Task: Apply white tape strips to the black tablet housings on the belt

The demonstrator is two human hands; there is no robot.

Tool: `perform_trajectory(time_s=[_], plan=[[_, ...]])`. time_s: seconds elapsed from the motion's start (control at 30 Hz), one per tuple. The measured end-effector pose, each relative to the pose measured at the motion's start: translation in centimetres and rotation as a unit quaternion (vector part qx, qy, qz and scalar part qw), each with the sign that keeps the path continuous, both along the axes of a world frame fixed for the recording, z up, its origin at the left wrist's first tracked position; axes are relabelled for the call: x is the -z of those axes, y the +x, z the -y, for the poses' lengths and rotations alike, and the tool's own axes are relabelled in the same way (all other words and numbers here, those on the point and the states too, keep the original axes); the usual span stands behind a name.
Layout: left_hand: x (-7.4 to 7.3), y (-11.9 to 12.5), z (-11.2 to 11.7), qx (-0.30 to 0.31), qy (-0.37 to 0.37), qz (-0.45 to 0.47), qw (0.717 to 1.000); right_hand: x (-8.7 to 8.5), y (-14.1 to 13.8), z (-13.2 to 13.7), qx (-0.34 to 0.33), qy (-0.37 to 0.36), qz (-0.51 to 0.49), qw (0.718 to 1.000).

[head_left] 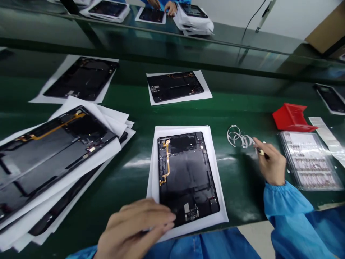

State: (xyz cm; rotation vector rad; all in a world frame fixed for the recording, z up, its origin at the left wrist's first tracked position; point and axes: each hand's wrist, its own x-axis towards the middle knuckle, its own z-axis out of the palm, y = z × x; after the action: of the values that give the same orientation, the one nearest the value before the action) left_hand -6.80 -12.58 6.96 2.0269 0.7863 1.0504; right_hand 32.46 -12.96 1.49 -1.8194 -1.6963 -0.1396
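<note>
Though angled slightly left, the tablet shell (188, 176) points lengthwise away.

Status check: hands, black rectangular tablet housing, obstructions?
Left hand over near-left corner of black rectangular tablet housing, contact unclear. Right hand at curled white strips, grip unclear. Housing inside-up on white paper; only left hand overlaps it.

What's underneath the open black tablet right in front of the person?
White paper shows around the tablet, resting on the green table. Anything between tablet and paper is covered, and the left hand hides the tablet's lower-left corner.
</note>
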Motion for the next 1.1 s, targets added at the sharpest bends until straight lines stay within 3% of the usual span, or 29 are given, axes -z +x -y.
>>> perform_trajectory(time_s=[0.1, 0.17, 0.2, 0.27, 0.3, 0.37, 0.43, 0.5, 0.6, 0.67, 0.77, 0.87, 1.1], plan=[[-0.1, 1.5, -2.8, -0.032, 0.017, 0.024, 0.999, -1.3, -1.9, 0.8, 0.032, 0.034, 0.013, 0.999], [0.6, 2.5, -4.3, -0.039, 0.014, 0.023, 0.999, -2.8, -5.3, 0.7, -0.041, -0.004, -0.063, 0.997], [1.1, 3.0, -5.0, -0.042, 0.002, 0.024, 0.999, -3.5, -7.3, 0.4, -0.101, -0.065, -0.111, 0.986], [2.0, 3.9, -6.3, -0.043, -0.030, 0.024, 0.998, -4.4, -11.1, -0.6, -0.212, -0.179, -0.217, 0.936], [2.4, 4.2, -7.0, -0.041, -0.046, 0.024, 0.998, -4.5, -12.7, -1.2, -0.237, -0.224, -0.271, 0.906], [2.9, 4.7, -7.9, -0.035, -0.072, 0.025, 0.996, -4.4, -14.9, -2.6, -0.256, -0.276, -0.354, 0.856], [3.1, 4.8, -8.1, -0.039, -0.092, 0.022, 0.995, -3.8, -15.7, -3.8, -0.244, -0.289, -0.402, 0.834], [3.4, 4.3, -6.9, -0.089, -0.092, 0.007, 0.992, -3.2, -15.7, -4.6, -0.227, -0.290, -0.414, 0.832], [4.4, 3.2, -2.5, -0.139, -0.011, -0.072, 0.988, -2.5, -15.4, -5.1, -0.222, -0.283, -0.395, 0.845], [5.2, 2.4, 1.1, -0.076, 0.062, -0.166, 0.981, -2.1, -15.4, -5.2, -0.219, -0.280, -0.373, 0.857], [6.1, 1.6, 4.6, 0.016, 0.104, -0.294, 0.950, -1.5, -15.4, -5.4, -0.213, -0.286, -0.348, 0.867], [6.5, 1.1, 5.2, 0.050, 0.114, -0.339, 0.932, -1.1, -15.4, -5.5, -0.209, -0.282, -0.334, 0.875], [6.5, 1.2, 4.0, 0.059, 0.131, -0.318, 0.937, -0.2, -15.3, -5.2, -0.242, -0.259, -0.306, 0.884]])
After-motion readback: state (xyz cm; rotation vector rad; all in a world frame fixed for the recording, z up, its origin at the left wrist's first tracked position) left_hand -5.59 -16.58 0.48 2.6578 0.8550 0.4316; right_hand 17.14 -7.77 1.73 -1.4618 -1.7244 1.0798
